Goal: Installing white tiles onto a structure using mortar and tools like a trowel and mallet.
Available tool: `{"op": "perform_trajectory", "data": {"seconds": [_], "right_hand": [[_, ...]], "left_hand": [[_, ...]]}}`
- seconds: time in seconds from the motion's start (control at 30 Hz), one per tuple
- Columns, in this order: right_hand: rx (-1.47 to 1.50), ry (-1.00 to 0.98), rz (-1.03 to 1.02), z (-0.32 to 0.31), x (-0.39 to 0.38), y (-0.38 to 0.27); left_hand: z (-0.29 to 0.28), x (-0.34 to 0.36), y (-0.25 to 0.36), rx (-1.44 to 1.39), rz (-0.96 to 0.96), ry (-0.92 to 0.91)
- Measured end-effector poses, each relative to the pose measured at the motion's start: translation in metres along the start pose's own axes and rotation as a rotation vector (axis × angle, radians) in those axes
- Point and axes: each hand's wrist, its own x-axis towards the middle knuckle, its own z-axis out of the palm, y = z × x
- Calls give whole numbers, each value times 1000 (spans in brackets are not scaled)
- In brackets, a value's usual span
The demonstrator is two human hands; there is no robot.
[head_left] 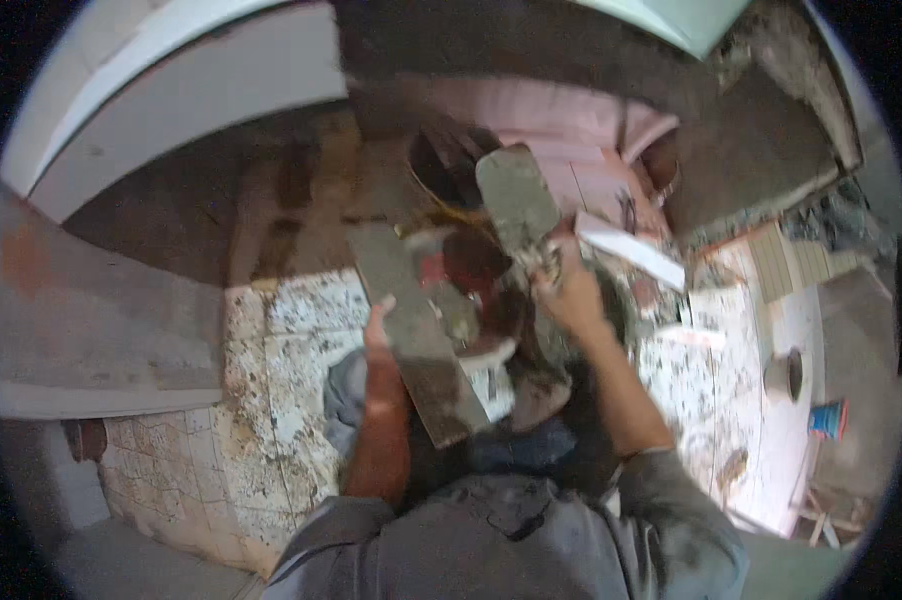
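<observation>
My left hand grips the left edge of a long grey-brown tile strip, thumb on its upper face. The strip slants from the upper left down toward my lap. In my right hand is a trowel, its broad rounded blade coated grey and raised away from me. My fingers are wrapped round its handle, which is mostly hidden. Between the hands stands a round bucket with a pale rim and a dark, reddish inside. The strip overlaps its left side. Motion blurs the finer detail.
Beyond the trowel sits a dark round tub. A white strip and rubble lie to the right. Splattered white tiles cover the floor. A dark pot and a blue-and-red container stand far right; a grey wall rises left.
</observation>
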Motion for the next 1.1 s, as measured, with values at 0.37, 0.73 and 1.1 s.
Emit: {"op": "perform_trajectory", "data": {"seconds": [0.37,0.73,1.1], "right_hand": [[-495,-538,33,-84,-15,199],[-858,-733,-137,67,1,261],[-940,-981,-432,81,-3,230]], "left_hand": [[20,-5,-3,-7,-85,3],[28,-25,-17,14,-127,-10],[20,-3,-21,58,-177,96]]}}
